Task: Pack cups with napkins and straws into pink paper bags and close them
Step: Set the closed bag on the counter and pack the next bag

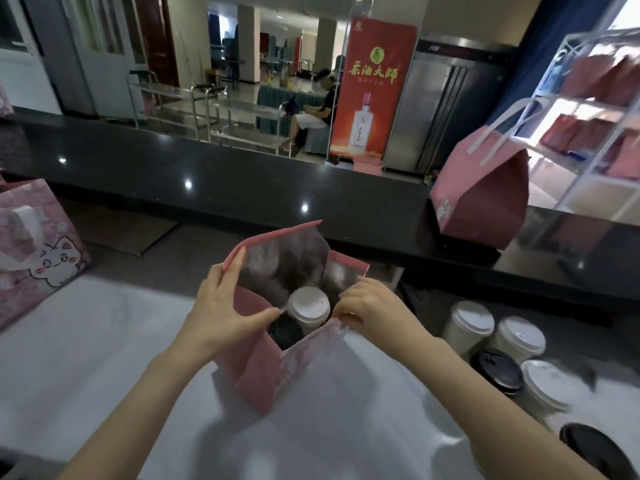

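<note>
Pink bag [263,368] upright on the table [86,358], mouth open, grey within.
My left hand [221,317] pinches its left rim, my right hand [370,306] the right; inside I count a white-lid cup [308,306] and a black-lid cup [285,332]; five loose cups [519,336] stand to its right.

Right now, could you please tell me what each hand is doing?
Left hand: holding the left rim of the open pink bag.
Right hand: pinching the bag's right rim.
</note>
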Tool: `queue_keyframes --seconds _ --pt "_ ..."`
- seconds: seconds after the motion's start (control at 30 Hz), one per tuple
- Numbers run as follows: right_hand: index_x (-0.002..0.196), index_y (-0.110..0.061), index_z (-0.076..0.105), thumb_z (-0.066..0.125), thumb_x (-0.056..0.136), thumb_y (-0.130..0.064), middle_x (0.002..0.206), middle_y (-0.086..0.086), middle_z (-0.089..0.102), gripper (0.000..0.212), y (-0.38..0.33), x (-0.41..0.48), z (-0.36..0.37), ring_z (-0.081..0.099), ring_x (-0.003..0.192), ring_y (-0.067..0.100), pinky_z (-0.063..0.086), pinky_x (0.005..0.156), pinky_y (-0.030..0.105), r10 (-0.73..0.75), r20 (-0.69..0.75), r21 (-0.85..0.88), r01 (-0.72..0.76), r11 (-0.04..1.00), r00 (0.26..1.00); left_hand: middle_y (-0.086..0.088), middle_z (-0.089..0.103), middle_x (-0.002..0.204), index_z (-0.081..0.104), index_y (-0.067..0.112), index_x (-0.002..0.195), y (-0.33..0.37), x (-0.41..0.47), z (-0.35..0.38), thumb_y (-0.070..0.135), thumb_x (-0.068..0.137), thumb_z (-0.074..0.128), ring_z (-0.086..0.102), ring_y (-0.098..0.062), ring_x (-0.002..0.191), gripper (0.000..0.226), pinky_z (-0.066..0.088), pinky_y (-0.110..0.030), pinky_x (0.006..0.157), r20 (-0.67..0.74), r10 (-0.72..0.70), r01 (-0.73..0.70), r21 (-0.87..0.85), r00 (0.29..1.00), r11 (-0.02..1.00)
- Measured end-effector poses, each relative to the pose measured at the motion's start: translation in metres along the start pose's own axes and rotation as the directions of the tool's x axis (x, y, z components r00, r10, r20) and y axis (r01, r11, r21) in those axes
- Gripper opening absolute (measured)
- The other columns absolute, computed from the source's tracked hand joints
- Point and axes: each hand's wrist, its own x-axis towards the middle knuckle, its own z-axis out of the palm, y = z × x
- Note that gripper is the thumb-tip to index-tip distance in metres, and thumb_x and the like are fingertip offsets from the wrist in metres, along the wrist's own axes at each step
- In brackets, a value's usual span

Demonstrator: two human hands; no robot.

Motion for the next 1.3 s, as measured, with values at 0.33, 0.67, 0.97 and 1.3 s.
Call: queue_keyframes --seconds 0.33,0.67,0.97,1.3 --pt "0.074 -0.016 0.076 0.079 0.073 -0.012 0.075 0.001 0.07 0.005 0.029 -0.046 -0.022 0.067 0.082 0.025 0.05 0.09 0.039 0.108 -0.162 -0.116 -0.128 0.985 0.981 0.011 0.049 0.12 0.062 0.027 0.11 0.037 -0.022 0.009 0.026 0.065 0.088 0.05 0.0 0.111 0.052 0.041 -0.016 0.092 -0.162 0.159 -0.189 -0.19 0.974 0.963" --pt "0.088 -0.016 0.076 0.082 0.067 -0.005 0.093 0.0 0.074 0.025 0.049 -0.088 -0.02 0.069 0.095 0.02 0.046 0.096 0.037 0.125 -0.241 -0.059 -0.143 0.988 0.962 0.012 0.057 0.113 0.057 0.03 0.112 0.111 -0.034 0.031 0.013 0.069 0.085 0.052 -0.006 0.111 0.054 0.037 -0.015 0.093 -0.26 0.292 -0.326 -0.097 0.92 0.94" --pt "0.091 -0.013 0.074 0.071 0.081 -0.011 0.097 0.0 0.072 0.01 0.138 -0.208 -0.052 0.065 0.095 0.021 0.048 0.092 0.036 0.238 -0.279 0.074 -0.226 0.971 0.93 0.017 0.066 0.098 0.063 0.029 0.103 0.237 -0.049 0.142 0.013 0.079 0.075 0.063 0.0 0.094 0.032 0.05 -0.015 0.086 -0.141 0.363 -0.387 -0.219 0.921 0.896" --pt "0.113 -0.025 0.065 0.056 0.089 -0.023 0.112 -0.006 0.066 0.026 0.299 -0.409 -0.062 0.056 0.107 0.018 0.045 0.092 0.034 0.706 0.046 0.123 -0.705 0.698 0.707 0.013 0.067 0.088 0.066 0.026 0.093 0.372 -0.069 0.374 0.01 0.081 0.069 0.062 -0.002 0.085 0.02 0.046 -0.014 0.076 0.26 0.394 -0.32 -0.284 0.882 0.904"
